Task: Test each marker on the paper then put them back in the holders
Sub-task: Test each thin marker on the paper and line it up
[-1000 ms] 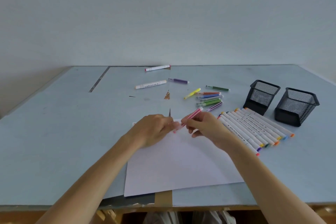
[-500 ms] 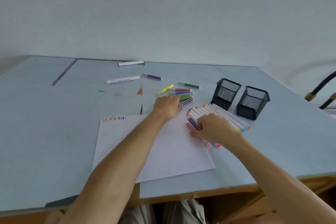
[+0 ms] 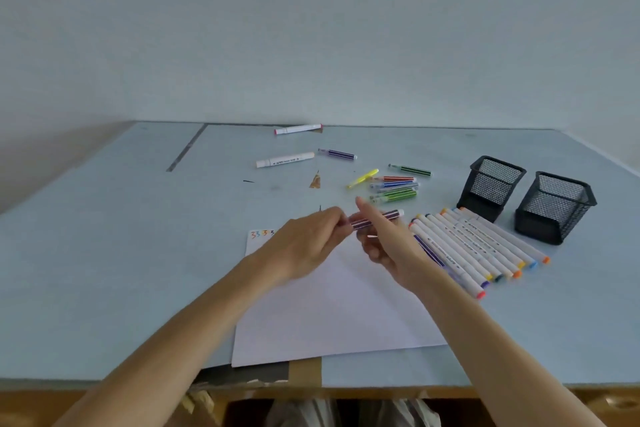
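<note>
We hold a purple striped marker (image 3: pixel 375 218) above the far edge of the paper (image 3: pixel 332 305); our left hand (image 3: pixel 308 246) pinches one end, our right hand (image 3: pixel 384 239) cradles the barrel, forefinger straight; pull the cap straight off, we judge; right of the paper stand two mesh holders (image 3: pixel 490 189) on a pale blue table (image 3: pixel 104 253) against a plain wall.

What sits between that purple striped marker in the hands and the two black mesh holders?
The row of white markers lies on the table between the purple striped marker and the mesh holders; lifted over them, nothing blocks it.
</note>
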